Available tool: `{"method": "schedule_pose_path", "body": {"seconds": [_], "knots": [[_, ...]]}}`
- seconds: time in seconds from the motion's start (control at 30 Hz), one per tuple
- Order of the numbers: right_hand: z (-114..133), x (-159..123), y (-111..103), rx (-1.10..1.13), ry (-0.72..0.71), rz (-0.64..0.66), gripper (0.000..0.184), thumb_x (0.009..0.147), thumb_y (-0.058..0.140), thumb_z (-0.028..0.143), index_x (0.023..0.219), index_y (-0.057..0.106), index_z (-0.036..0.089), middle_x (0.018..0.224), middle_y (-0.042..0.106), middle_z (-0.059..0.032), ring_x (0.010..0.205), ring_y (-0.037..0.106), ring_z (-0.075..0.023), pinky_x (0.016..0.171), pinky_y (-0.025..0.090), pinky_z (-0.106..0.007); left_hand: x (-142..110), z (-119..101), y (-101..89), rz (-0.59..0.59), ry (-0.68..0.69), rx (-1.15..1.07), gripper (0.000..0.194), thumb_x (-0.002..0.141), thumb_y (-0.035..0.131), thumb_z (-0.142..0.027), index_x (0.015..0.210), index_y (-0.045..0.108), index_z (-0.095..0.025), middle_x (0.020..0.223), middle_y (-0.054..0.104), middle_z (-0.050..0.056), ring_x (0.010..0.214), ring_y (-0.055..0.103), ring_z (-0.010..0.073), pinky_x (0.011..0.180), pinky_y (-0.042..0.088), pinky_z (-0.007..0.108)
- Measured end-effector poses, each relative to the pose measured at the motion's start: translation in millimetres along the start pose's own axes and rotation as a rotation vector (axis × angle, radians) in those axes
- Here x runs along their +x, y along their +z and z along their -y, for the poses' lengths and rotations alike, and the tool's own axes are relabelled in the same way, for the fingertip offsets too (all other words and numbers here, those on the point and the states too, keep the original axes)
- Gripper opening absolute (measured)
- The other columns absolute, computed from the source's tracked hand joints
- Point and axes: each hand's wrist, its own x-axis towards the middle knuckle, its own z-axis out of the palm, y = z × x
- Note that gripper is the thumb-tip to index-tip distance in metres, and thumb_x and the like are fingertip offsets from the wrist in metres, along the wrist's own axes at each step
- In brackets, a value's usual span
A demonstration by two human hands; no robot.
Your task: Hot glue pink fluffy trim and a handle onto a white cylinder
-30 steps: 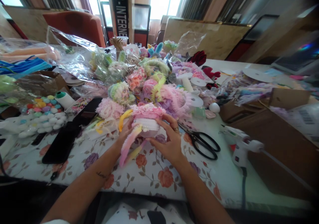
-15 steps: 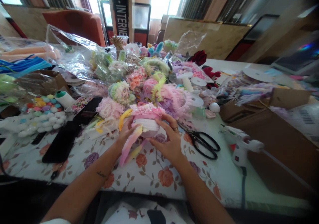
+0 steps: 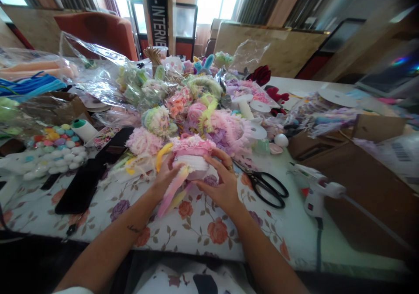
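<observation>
So both hands are on one pink-and-white craft piece (image 3: 193, 159), right at the near middle of the bench (image 3: 303, 237), above a floral cloth (image 3: 203, 237). It's got a frilly pink top and a ribbed white band below. The left hand (image 3: 165, 177) grips it on the left side, fingers partly hidden behind it. The right hand (image 3: 223, 184) has it pinched from the other side, fingers up along the band and thumb lower down near the underside (there's a ring (image 3: 231, 168) on one finger). I can't tell if the piece touches the cloth.

A fuzzy pink-and-yellow strip (image 3: 174, 188) hangs down its near side, by the left fingers, and a curved yellow strip (image 3: 163, 156) pokes up just beside that hand.

Just right of the right hand are black-handled scissors (image 3: 270, 189), then a white glue gun (image 3: 314, 191) next to a cardboard box (image 3: 366, 189). Over on the left there's a flat black slab (image 3: 78, 192) (phone, maybe), a bunch of pom-poms (image 3: 63, 158) and a thread spool (image 3: 84, 131). Behind the piece sits a big heap of fluffy pastel stuff (image 3: 196, 106), with clear plastic wrap (image 3: 98, 78) toward the left.
</observation>
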Motion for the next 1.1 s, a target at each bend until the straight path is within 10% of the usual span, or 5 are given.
{"method": "schedule_pose_path", "body": {"seconds": [0.73, 1.1], "knots": [[-4.0, -1.7, 1.9, 0.035, 0.003, 0.016, 0.058, 0.075, 0.081, 0.041, 0.129, 0.063, 0.028, 0.133, 0.056, -0.0125, 0.12, 0.059, -0.0313, 0.102, 0.05, -0.05, -1.8, 18.6, -10.7, 0.039, 0.146, 0.124, 0.047, 0.068, 0.077, -0.054, 0.097, 0.067, -0.018, 0.094, 0.067, 0.006, 0.089, 0.062, 0.0244, 0.083, 0.049, 0.033], [-6.8, -2.3, 3.9, 0.129, 0.14, 0.078, 0.062, 0.076, 0.08, 0.041, 0.133, 0.059, 0.029, 0.143, 0.048, -0.0115, 0.128, 0.053, -0.0293, 0.103, 0.051, -0.045, -3.7, 28.1, -12.4, 0.002, -0.183, -0.117, 0.059, 0.069, 0.079, -0.047, 0.122, 0.061, -0.027, 0.117, 0.069, 0.008, 0.106, 0.067, 0.0303, 0.088, 0.058, 0.04]]}}
